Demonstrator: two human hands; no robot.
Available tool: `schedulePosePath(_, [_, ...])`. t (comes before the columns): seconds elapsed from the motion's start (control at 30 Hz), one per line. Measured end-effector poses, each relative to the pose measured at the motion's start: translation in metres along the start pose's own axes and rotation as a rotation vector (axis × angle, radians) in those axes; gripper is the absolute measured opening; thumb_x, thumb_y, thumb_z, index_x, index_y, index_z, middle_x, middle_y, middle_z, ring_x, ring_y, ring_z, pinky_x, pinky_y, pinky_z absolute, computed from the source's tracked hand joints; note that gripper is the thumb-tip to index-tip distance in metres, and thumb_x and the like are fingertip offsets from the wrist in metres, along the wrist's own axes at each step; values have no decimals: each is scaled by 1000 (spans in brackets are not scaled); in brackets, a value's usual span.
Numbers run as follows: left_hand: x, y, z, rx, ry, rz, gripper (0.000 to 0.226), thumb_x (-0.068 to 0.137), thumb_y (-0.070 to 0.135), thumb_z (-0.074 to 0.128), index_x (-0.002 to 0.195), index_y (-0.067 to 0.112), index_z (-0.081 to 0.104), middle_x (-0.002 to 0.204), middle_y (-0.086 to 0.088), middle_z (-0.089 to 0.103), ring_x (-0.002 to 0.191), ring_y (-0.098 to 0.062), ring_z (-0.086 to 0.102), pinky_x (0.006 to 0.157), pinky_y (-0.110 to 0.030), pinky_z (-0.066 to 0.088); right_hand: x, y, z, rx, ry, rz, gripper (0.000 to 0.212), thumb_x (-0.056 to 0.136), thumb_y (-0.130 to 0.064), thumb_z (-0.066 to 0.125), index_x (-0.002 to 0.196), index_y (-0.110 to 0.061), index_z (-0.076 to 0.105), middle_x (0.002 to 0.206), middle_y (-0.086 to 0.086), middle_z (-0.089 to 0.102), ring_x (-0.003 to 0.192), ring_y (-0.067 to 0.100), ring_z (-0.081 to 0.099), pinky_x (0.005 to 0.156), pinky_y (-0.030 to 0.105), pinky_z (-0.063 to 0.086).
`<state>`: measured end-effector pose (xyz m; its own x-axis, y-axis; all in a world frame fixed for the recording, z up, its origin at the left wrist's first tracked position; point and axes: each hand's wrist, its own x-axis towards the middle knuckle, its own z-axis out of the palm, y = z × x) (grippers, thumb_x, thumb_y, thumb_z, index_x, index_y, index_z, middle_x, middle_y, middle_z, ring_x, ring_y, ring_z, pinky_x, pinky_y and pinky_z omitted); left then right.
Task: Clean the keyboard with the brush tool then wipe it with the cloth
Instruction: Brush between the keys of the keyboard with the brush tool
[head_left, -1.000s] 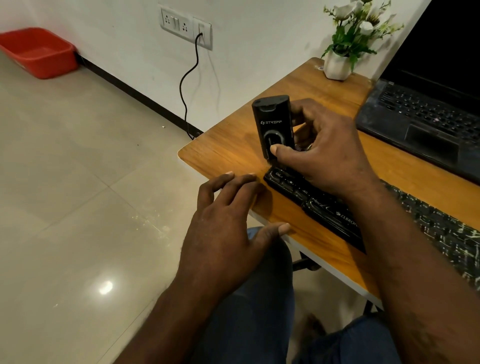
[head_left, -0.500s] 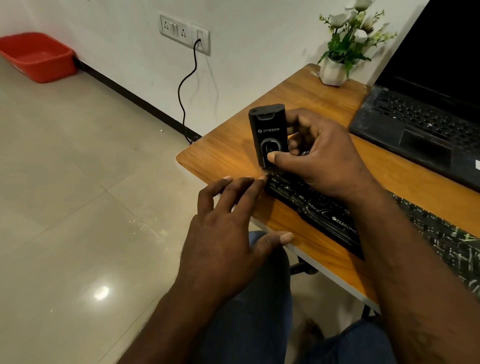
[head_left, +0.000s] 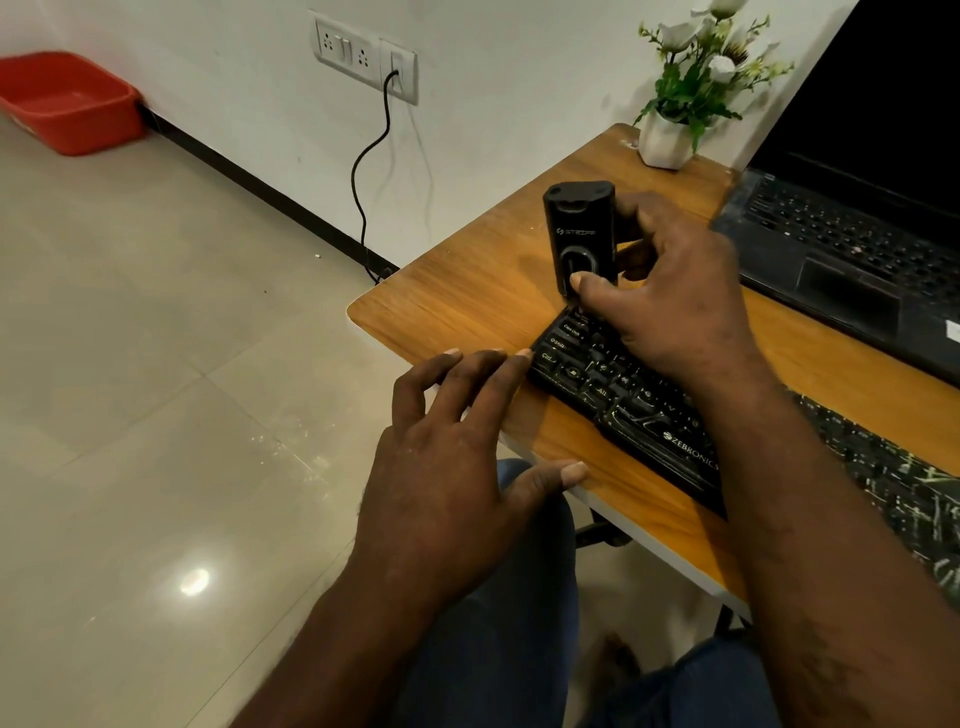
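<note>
item under cleaning: black keyboard (head_left: 623, 400), lying flat on the wooden bench (head_left: 467, 291) along its near edge. white key legends are readable at the left end (caps lock, shift, ctrl, alt); "zebronics" is printed on the front rim. the right part carries pale streaky marks.

tool: black brush tool (head_left: 579, 234), a block with a rounded top, grey "striff" lettering and an oval inset on its face. it stands upright, lower end at the keyboard's far left corner. bristles are hidden behind the thumb; contact with the keys cannot be confirmed.

right hand (head_left: 670, 306): grips the brush tool, thumb pressed low on its front face, fingers curled round the back, forearm crossing above the keyboard.

left hand (head_left: 457, 452): holds nothing, fingers straight and slightly spread, fingertips on the bench just beside the keyboard's left end, index tip at the ctrl corner. thumb lies along the bench's front edge.

surroundings: open laptop (head_left: 841, 260) with dark screen behind the keyboard; white pot of flowers (head_left: 665, 143) at the far corner; red tub (head_left: 67, 101) on the floor by the wall.
</note>
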<state>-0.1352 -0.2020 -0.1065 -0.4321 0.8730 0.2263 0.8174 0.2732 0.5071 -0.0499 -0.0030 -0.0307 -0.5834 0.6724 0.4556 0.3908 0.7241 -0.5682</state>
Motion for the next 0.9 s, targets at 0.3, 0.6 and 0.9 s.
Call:
schedulePosePath(0.3, [0, 1, -1, 7, 1, -3, 95, 79, 92, 30, 159, 46, 9, 163, 22, 18, 150, -12, 2, 109, -47, 45, 0, 2, 4, -25, -24, -24, 56, 84, -23, 83, 136, -26, 61, 119, -12, 71, 86, -5, 65, 70, 5, 48])
schedulePosePath(0.6, [1, 3, -3, 1, 15, -10, 94, 79, 91, 30, 159, 44, 15, 161, 22, 21, 148, -13, 6, 105, -43, 47, -2, 4, 1, 24, -52, 8, 54, 84, -26, 83, 133, -27, 60, 112, -18, 66, 87, 1, 66, 70, 13, 54])
schedulePosePath(0.9, [1, 4, -2, -13, 8, -19, 93, 80, 90, 34, 158, 44, 15, 161, 22, 22, 147, -13, 6, 104, -45, 49, -4, 6, 1, 13, -28, 15, 55, 85, -27, 82, 135, -25, 60, 113, -19, 65, 92, -5, 65, 71, 6, 50])
